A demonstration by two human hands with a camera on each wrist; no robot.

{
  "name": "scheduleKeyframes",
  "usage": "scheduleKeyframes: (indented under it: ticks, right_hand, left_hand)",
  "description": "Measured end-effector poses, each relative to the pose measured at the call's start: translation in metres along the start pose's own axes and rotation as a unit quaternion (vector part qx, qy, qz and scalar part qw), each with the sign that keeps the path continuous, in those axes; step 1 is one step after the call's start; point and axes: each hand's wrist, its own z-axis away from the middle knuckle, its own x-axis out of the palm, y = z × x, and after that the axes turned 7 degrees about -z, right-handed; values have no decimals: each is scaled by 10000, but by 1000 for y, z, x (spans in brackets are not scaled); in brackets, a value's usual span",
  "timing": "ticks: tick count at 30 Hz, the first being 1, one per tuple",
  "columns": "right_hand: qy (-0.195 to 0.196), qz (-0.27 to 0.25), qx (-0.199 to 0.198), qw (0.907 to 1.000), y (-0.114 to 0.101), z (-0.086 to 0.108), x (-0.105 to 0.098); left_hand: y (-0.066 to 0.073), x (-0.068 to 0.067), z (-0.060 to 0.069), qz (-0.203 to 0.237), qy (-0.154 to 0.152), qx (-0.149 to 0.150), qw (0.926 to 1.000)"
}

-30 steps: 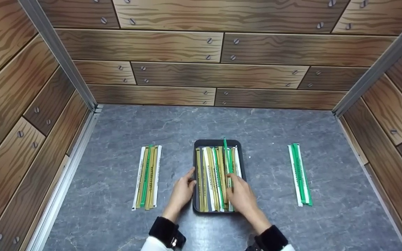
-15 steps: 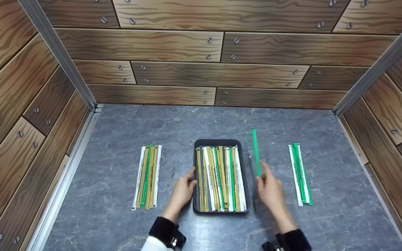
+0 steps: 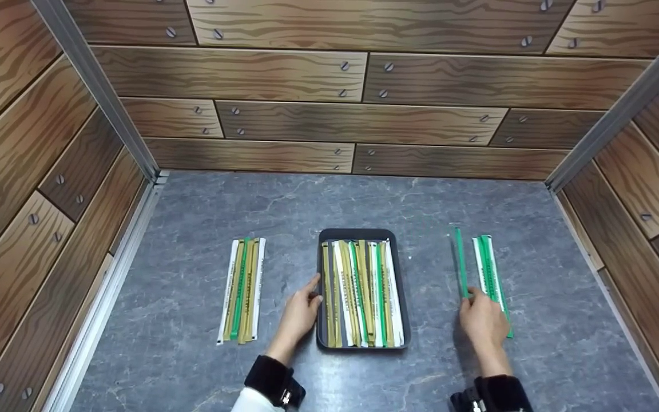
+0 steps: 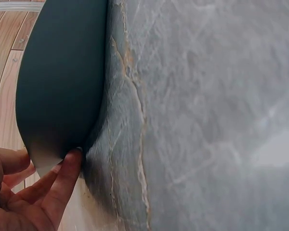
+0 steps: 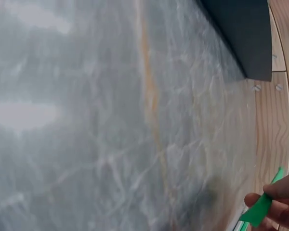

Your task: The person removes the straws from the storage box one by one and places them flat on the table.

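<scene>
While both black wristbands [image 3: 272,380] sit at the bottom of the view, it's the right hand [image 3: 484,323] that has the action! Its grip pinches the lower end of a green stick [image 3: 460,263], thumb against fingers, and the shadow alongside suggests the stick is up off the tabletop [image 3: 438,194]. Over on the other side, the left hand [image 3: 295,317] isn't clutching anything: fingers fairly straight, it rests against the left wall of the black tray [image 3: 358,234], seemingly to steady it.

Now to the tray itself, midway between the tabletop's left and right edges, with a row of mixed sticks [image 3: 362,294] lying lengthwise inside: gold, white and green. Out towards the tabletop's left edge lies the left group [image 3: 242,286], white, gold and green; towards the right edge, the right group [image 3: 485,263], white and green only, partly covered by the right hand. Whether they touch, I can't tell.

So the step in hand looks like lining up that green stick beside the right group. Next, I'd say, calls for a slight turn to match their slant, a gentle lowering and a loosened pinch, all without nudging the neighbours. Beyond the tabletop's far edge stands the wood-patterned wall [image 3: 284,123].
</scene>
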Motion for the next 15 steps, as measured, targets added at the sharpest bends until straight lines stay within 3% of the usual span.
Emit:
scheduleKeyframes:
  ticks: [8,15]
  right_hand:
    - [92,114,500,9986,7,-6,1]
    - [264,212,591,9977,13,-11,1]
  left_hand:
    - [0,0,0,-37,53,16,10000]
    - [2,-1,0,-99,24,-44,9999]
